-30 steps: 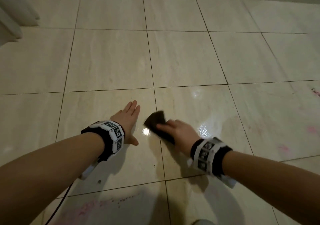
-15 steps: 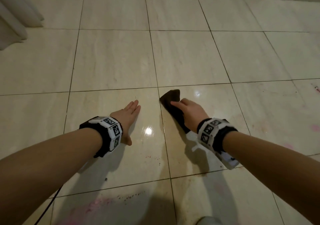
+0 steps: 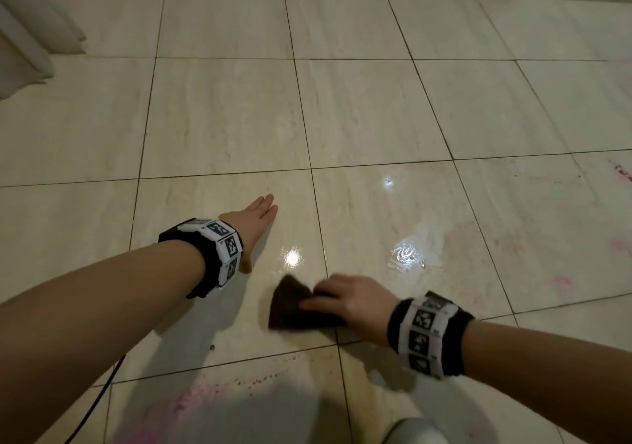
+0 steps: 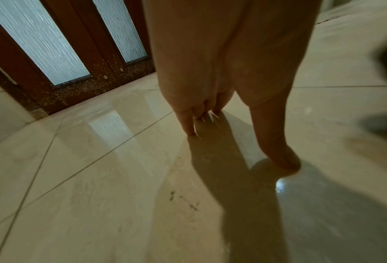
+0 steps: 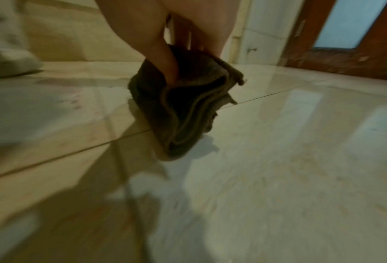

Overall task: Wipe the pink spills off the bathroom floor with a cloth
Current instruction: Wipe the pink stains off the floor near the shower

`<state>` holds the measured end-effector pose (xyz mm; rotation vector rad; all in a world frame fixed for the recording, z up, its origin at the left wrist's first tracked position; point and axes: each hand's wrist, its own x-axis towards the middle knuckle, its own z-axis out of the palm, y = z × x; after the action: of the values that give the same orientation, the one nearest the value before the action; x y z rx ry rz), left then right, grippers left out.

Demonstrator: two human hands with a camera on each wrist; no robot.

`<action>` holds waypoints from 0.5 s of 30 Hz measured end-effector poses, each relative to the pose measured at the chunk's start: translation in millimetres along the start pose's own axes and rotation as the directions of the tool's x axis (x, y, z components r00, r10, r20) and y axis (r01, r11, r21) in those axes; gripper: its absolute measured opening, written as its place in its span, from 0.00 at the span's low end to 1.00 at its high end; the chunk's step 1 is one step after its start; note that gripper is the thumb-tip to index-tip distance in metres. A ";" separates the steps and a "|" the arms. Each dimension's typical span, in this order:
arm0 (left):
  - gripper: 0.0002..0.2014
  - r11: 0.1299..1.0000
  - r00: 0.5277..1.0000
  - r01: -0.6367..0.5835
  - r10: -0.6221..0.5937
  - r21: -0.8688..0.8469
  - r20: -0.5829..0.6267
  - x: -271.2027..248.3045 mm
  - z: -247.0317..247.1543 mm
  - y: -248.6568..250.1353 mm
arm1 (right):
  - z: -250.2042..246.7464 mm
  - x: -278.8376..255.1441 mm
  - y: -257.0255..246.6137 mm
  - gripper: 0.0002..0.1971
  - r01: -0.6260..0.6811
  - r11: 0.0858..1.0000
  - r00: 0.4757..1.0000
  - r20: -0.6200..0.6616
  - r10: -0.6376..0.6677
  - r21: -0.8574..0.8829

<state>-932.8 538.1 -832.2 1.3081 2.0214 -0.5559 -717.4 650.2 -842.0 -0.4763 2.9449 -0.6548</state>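
Head view shows the cloth [image 3: 301, 307] drawn back toward the person since half a second ago, when it lay further out, just past the grout line between the tiles; it now sits nearer the body, straddling that line, its outline blurred by motion. That reads as the return half of a back-and-forth stroke, so the tile in the middle is probably being finished while pink remains elsewhere.

The cloth is dark brown, terry-like and folded into several layers, its edges stacked and one corner lifted in the right wrist view; its lower fold presses on the floor [image 3: 222, 118]. The right hand [image 3: 355, 301] grasps it, thumb [image 5: 165, 62] tucked into the fold and fingers curled over the top.

The left hand [image 3: 254, 223] has stayed put, lying released and flat, fingers straight, palm braced on the tile to its left. A wet sheen [image 3: 407, 255] glistens just beyond the cloth. Pink spills [image 3: 191, 399] remain near the person's body, and fainter pink marks [image 3: 615, 243] dot the tiles far right.
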 end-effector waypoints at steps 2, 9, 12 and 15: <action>0.60 1.000 1.000 -0.009 0.010 0.015 -0.026 1.4 3.2 -4.1 | -8.8 19.2 11.3 0.31 -0.130 0.991 0.990 -0.061 0.127 -0.039; 0.57 0.998 0.993 0.060 -0.058 0.016 -0.107 -5.6 25.1 -35.0 | 8.0 38.9 -0.3 0.12 -0.055 0.995 0.994 -0.101 0.046 -0.088; 0.57 0.998 0.992 0.061 -0.062 -0.012 -0.109 -9.6 31.6 -44.7 | 26.6 11.0 -20.7 0.12 0.146 0.986 0.989 0.020 -0.144 -0.082; 0.57 0.999 0.990 0.042 -0.041 0.007 -0.132 -9.4 29.8 -41.7 | 35.0 -8.6 -29.3 0.15 0.211 0.974 0.974 0.105 -0.203 -0.076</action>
<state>-959.3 495.5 -846.1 1.3425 2.1597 -0.5104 -695.7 613.7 -861.0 -0.8089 2.8650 -0.5070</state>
